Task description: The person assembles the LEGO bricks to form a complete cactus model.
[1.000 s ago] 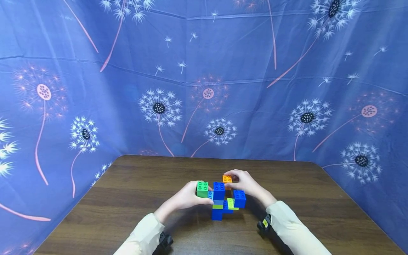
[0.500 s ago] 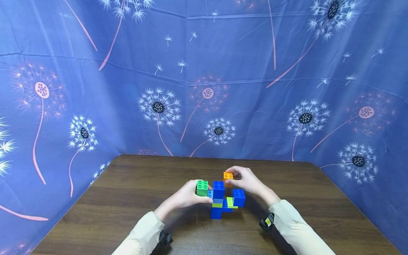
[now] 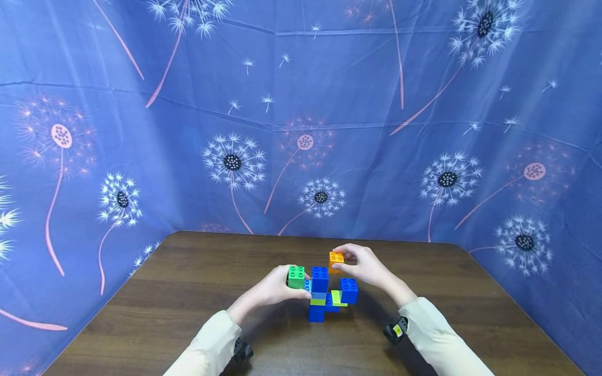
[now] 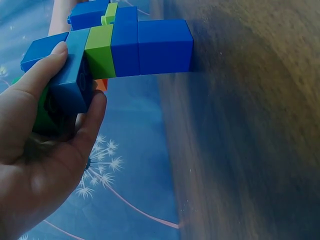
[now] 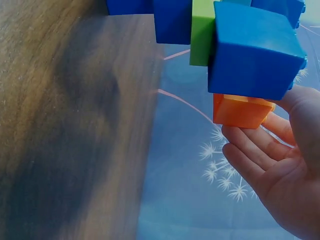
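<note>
A structure of toy building bricks stands on the wooden table [image 3: 211, 271], its dark blue base brick [image 3: 316, 315] lowest. My left hand [image 3: 270, 289] grips its upper left part, the thumb on a light blue brick [image 4: 72, 75] and the fingers behind. A green brick [image 3: 296, 278] tops that side, beside a dark blue brick [image 3: 320, 281]. Lime bricks [image 3: 317, 302] sit in the column and on the right branch, which carries another dark blue brick [image 3: 349, 291]. Behind the structure, my right hand [image 3: 364, 267] pinches an orange brick [image 5: 242, 111] between thumb and fingers.
A blue cloth [image 3: 376, 156] with dandelion prints hangs behind the table and round its sides. Black wrist cameras [image 3: 396, 330] sit under both sleeves. The table's far edge runs a little beyond the hands.
My right hand has moved slightly up and right with the orange brick, widening the gap to the dark blue top brick. My left hand keeps its grip; the head view has shifted a little.
</note>
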A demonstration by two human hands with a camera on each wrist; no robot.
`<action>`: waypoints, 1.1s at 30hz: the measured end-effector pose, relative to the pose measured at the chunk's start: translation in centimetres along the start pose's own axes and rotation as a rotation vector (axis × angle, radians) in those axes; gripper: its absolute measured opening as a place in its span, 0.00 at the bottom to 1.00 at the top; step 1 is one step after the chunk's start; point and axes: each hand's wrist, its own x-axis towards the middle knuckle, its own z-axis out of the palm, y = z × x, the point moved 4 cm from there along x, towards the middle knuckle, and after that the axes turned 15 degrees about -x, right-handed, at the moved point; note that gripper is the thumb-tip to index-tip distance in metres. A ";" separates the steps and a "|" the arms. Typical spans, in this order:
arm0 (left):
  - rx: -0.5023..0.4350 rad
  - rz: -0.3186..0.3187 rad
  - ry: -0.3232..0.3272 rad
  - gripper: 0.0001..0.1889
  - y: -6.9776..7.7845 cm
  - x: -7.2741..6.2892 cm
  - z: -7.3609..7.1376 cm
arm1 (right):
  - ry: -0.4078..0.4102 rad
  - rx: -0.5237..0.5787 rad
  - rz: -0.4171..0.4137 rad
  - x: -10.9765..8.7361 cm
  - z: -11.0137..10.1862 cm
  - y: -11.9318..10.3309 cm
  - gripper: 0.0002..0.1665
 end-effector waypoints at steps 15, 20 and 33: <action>0.013 0.008 -0.011 0.18 -0.3 0.3 -0.2 | 0.036 0.006 0.044 -0.1 -1.4 -0.1 0.22; 0.007 0.005 -0.011 0.19 -0.2 0.2 -0.2 | 0.040 -0.001 0.049 -0.2 -1.9 -0.7 0.22; 0.003 0.003 -0.008 0.19 -0.4 0.1 -0.2 | 0.059 0.031 -0.028 -0.4 -2.6 -3.3 0.22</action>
